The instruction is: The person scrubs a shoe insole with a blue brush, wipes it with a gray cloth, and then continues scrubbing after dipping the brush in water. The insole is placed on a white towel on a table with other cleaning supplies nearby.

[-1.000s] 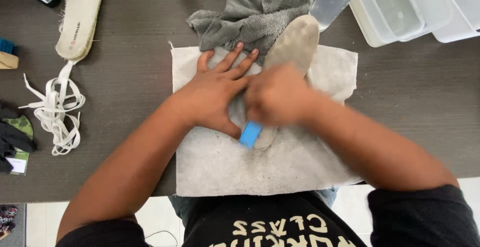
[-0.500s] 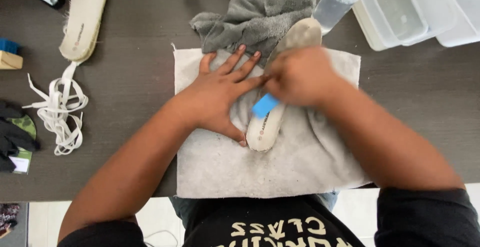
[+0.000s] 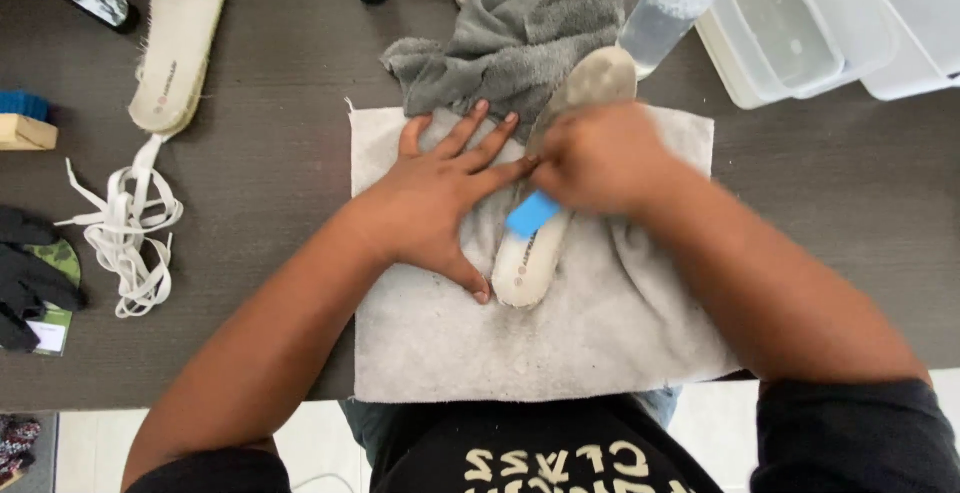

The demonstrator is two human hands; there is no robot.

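A pale insole (image 3: 545,223) was laid on a grey cloth (image 3: 520,343) upon the desk (image 3: 270,203), between both hands. It was pinned by the left hand (image 3: 440,198), fingers spread flat. A blue-handled brush (image 3: 530,215) was gripped in the closed right hand (image 3: 600,158) over the insole's middle.

A black shirt with pale letters on the front is worn. Short black sleeves are seen, and the arms are left bare

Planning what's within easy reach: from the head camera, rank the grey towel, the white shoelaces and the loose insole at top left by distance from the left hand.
1. Grey towel: crumpled just beyond the left hand's fingertips, at the top middle.
2. White shoelaces: piled on the dark table, off to the left.
3. Loose insole: at the far top left, above the laces.
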